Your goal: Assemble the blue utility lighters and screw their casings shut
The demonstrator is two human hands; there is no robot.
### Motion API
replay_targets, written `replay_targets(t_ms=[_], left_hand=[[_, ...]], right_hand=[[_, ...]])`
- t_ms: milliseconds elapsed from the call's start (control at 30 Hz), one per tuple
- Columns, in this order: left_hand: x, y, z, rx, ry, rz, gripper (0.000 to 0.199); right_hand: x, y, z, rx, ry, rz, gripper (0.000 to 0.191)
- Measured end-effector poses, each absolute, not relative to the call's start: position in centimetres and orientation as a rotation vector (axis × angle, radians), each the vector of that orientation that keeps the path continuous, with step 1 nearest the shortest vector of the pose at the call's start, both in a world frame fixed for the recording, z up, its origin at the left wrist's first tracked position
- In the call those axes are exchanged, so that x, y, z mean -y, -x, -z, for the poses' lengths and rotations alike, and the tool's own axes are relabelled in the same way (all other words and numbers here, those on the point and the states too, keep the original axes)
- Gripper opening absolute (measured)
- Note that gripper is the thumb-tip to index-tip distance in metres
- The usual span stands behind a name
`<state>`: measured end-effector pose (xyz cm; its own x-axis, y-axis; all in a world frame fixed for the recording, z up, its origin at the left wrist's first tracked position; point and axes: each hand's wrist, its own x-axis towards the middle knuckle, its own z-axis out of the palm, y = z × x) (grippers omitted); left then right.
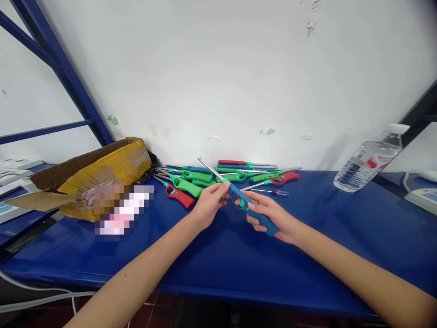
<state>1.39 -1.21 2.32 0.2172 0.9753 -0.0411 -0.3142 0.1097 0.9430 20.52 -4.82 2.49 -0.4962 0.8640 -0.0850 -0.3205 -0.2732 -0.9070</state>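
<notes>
A blue long-necked lighter [268,224] is held over the table, its metal tube pointing up and to the left. My right hand [273,216] is wrapped round its handle. With thumb and fingers, my left hand [213,202] pinches it near the base of the tube. Behind both hands lies a pile of several similar lighters, among them a green one [187,187], a red one [180,196] at the left and another red one [286,178] at the right. Just beyond my right hand is a small screwdriver with a clear purplish handle [282,193].
On the left of the blue table [211,264] lies an open cardboard box with yellow tape [102,168], a pixelated patch beside it. A tilted water bottle [368,161] is at the right. White power strips [425,198] show at the sides, with a white wall behind.
</notes>
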Motion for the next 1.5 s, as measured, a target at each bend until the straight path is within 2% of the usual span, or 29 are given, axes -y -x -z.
replay_targets(t_ms=[800, 1133, 1400, 1500], left_hand=[[1.5, -1.8, -1.7, -0.824, -1.218, -1.155, 0.047], [1.6, -1.9, -2.7, -0.952, -1.069, -1.257, 0.044], [1.3, -1.7, -2.7, -1.03, -0.998, -1.26, 0.048], [1.4, -1.6, -3.0, -0.893, -0.976, -1.223, 0.044]], right_hand=[[5.0, -20.9, -2.9, 1.101, 0.638, -2.063, 0.027], [4.6, -20.8, -2.9, 1.128, 0.757, -1.863, 0.038], [4.7, -20.5, -2.1, 1.598, 0.953, -1.393, 0.048], [4.7, -20.6, -2.3, 1.537, 0.938, -1.436, 0.049]])
